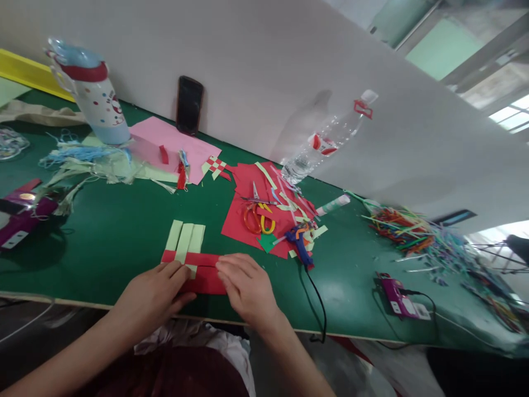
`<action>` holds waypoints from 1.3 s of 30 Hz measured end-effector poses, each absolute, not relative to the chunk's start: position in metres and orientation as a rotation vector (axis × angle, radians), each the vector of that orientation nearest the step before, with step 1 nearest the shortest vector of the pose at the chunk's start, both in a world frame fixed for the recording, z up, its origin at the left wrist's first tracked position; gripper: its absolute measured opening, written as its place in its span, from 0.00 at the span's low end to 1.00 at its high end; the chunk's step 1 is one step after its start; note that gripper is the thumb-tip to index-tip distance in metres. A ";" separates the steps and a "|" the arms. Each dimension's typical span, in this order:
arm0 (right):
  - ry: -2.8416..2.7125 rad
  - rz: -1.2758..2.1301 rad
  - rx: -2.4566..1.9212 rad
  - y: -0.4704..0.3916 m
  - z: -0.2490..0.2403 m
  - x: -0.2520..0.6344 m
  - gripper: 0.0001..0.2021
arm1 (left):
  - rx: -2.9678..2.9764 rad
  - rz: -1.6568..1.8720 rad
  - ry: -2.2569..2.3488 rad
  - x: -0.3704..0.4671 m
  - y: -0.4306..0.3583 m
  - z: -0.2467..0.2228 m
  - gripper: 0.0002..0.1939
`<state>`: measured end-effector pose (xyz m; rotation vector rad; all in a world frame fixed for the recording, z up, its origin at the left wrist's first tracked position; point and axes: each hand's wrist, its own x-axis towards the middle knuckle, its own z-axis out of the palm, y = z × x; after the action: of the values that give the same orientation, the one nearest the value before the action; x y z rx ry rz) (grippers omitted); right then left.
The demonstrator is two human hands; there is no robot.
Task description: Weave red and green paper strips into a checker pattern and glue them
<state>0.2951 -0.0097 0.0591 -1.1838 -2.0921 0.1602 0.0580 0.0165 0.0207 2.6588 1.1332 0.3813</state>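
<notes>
- L hand (159, 289): palm down, fingers slightly bent, thumb apart, pointing inward.
- R hand (246, 284): fingers bent twd L hand.
- L forearm (82, 344), R forearm (295, 355): bare, angled inward; hands apart.

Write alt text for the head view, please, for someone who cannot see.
A person's left hand and right hand touch woven red and pale green paper strips on a green table. Beyond lie scissors on red paper and a blue glue gun; a phone and bottle stand by the wall.

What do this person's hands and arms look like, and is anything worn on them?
The left hand and right hand wear no gloves. Neither forearm shows a sleeve, watch or bracelet. Small details, such as nail polish, are unclear.
</notes>
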 end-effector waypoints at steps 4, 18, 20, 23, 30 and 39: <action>-1.929 0.157 -1.491 -0.030 0.049 0.320 0.12 | 2.638 0.375 1.142 0.059 0.019 0.015 0.11; -2.014 0.296 -1.773 -0.046 0.031 0.281 0.04 | 2.711 0.570 0.910 0.020 0.032 0.017 0.12; -1.984 0.303 -1.700 -0.046 0.031 0.280 0.03 | 2.703 0.584 0.917 0.019 0.030 0.013 0.12; -1.930 0.311 -1.623 -0.047 0.032 0.277 0.04 | 2.671 0.597 0.938 0.020 0.027 0.010 0.12; -1.673 0.495 -1.568 -0.041 0.040 0.266 0.12 | 2.634 0.603 1.033 0.022 0.022 0.004 0.10; -1.986 0.255 -1.278 -0.039 0.047 0.251 0.08 | 2.612 0.628 1.101 0.029 0.018 0.008 0.10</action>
<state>0.2508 -0.0388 0.0471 -1.2777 -1.9863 0.2552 0.0289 0.0177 0.0075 2.6121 1.1013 0.6282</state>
